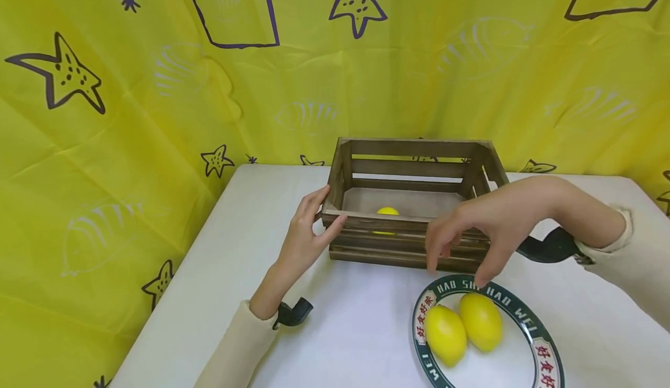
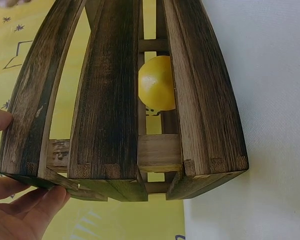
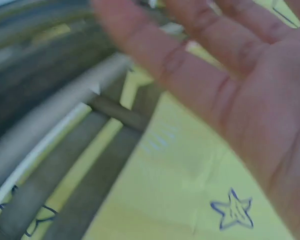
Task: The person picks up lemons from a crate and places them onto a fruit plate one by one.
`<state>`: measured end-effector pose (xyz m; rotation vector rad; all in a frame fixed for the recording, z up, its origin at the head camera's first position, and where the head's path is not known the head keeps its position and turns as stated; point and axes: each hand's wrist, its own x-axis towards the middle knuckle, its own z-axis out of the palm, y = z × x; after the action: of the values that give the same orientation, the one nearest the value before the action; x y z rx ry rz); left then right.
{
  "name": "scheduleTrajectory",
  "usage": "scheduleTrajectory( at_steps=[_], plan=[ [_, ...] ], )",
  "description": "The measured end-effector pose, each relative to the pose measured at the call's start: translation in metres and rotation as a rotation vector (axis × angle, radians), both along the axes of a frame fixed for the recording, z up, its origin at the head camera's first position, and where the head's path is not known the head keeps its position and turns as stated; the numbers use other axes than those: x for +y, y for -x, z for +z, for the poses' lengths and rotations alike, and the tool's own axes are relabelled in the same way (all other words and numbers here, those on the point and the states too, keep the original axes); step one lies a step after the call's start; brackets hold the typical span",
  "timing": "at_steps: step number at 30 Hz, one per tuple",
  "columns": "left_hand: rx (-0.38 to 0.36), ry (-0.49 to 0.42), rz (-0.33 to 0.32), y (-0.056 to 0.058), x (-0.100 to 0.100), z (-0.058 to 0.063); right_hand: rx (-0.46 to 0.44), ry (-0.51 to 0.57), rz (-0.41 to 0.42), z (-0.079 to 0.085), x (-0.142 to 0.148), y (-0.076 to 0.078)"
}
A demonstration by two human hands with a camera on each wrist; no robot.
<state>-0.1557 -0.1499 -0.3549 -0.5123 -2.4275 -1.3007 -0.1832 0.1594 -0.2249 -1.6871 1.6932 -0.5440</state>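
A slatted dark wooden crate stands at the back of the table. My left hand grips its left end, thumb on the front rim and fingers at the side. One yellow lemon lies inside the crate; in the left wrist view the lemon shows between the front slats. My right hand hangs with bent, spread fingers between the crate's front and a round plate, holding nothing. Two lemons rest side by side on the plate. The right wrist view is blurred, with the palm and fingers beside the slats.
The white table carries the crate and the plate. Behind and to the left hangs a yellow cloth printed with starfish and fish. A black strap sits on the left wrist and another on the right.
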Motion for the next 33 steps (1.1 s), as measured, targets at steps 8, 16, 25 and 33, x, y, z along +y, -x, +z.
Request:
scheduleTrajectory(
  at_steps=[8,16,25,33],
  plan=[
    [-0.001,-0.003,0.0,0.001,-0.001,-0.001,-0.032,0.022,-0.03,0.011,0.006,0.033],
    [0.0,-0.004,-0.005,0.001,-0.002,-0.001,-0.098,0.07,-0.067,0.015,0.002,0.061],
    [-0.005,-0.003,-0.002,0.001,-0.002,0.0,-0.123,0.105,-0.19,0.013,-0.002,0.09],
    [0.0,0.005,-0.002,0.001,-0.002,0.0,-0.142,0.096,-0.236,0.006,-0.013,0.108]
  ],
)
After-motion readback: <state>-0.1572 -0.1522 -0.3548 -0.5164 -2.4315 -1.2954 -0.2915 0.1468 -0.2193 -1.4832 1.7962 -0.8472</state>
